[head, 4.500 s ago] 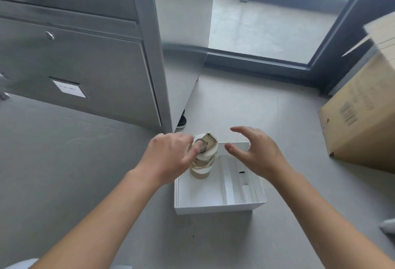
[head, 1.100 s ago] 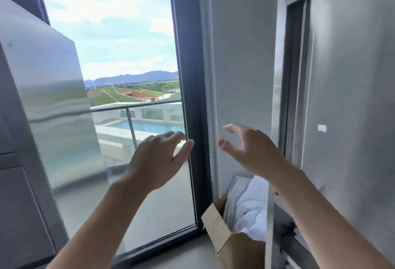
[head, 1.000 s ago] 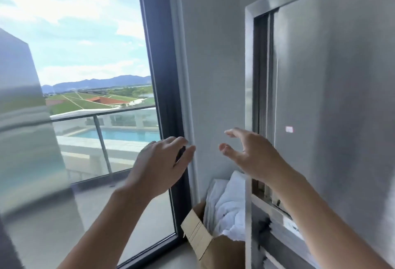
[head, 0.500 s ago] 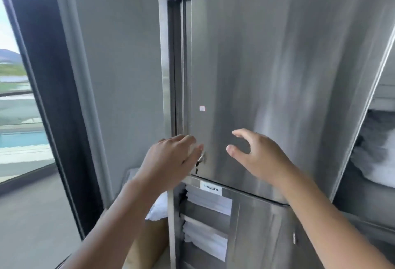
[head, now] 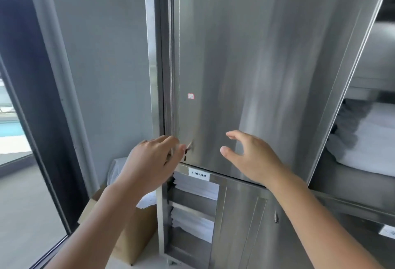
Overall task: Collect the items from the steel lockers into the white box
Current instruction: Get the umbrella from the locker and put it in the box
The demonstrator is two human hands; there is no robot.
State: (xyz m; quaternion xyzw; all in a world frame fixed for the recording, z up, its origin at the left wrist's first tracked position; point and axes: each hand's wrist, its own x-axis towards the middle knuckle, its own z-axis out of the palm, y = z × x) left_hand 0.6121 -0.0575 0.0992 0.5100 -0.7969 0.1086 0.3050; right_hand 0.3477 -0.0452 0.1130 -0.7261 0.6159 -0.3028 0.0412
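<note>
A tall steel locker door (head: 256, 65) fills the middle of the head view, ajar at its left edge. A small key (head: 186, 153) hangs in its lock near the lower left corner. My left hand (head: 149, 161) is open, its fingertips at the door's left edge beside the key. My right hand (head: 252, 157) hovers open in front of the door's lower part, holding nothing. Below the door, an open compartment holds stacks of folded white linen (head: 194, 185). The white box is out of sight.
A cardboard box (head: 132, 232) with white cloth stands on the floor left of the locker. An open locker at right holds white bedding (head: 367, 146). A dark window frame (head: 42, 97) and grey wall (head: 102, 54) are at left.
My view swung from the floor and white box, past the window, to the steel locker. Both hands, empty, came closer to the door; my left fingertips now reach its edge by the key.
</note>
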